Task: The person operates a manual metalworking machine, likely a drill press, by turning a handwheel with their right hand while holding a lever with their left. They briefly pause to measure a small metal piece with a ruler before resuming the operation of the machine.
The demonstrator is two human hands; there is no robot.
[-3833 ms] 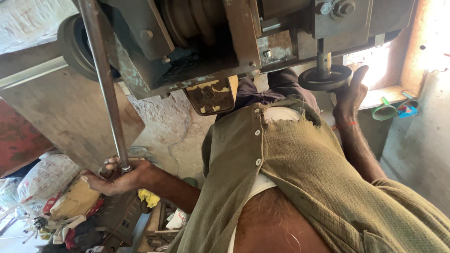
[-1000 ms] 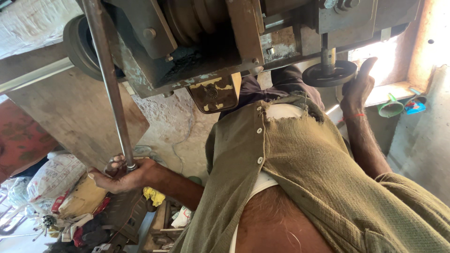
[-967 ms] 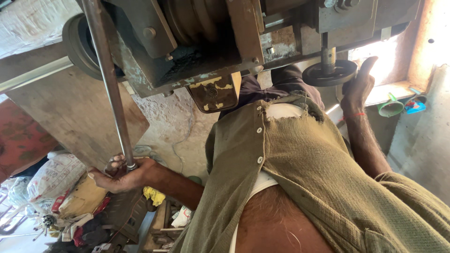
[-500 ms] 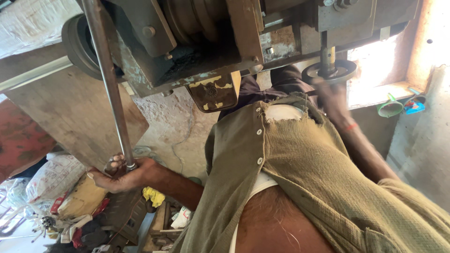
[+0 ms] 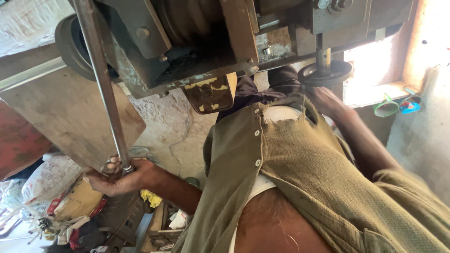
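My left hand (image 5: 119, 178) is closed around the lower end of a long steel rod (image 5: 101, 89) that runs up along a heavy, greasy metal machine (image 5: 197, 42). On the other side, my right hand (image 5: 328, 99) is up against the underside of a small dark handwheel (image 5: 326, 72) on a vertical shaft. That hand is blurred, so its grip is unclear. My olive buttoned shirt (image 5: 300, 168) fills the lower middle of the view.
A wooden board (image 5: 61, 117) leans behind the rod. A dark pulley wheel (image 5: 70, 44) sits on the machine's left end. Sacks (image 5: 47, 180), a yellow rag (image 5: 150, 197) and scrap lie on the floor at lower left. A green funnel (image 5: 386, 107) rests on the bright window ledge.
My right hand, earlier raised open beside the handwheel, has swung left onto the wheel. The left hand keeps its hold on the rod.
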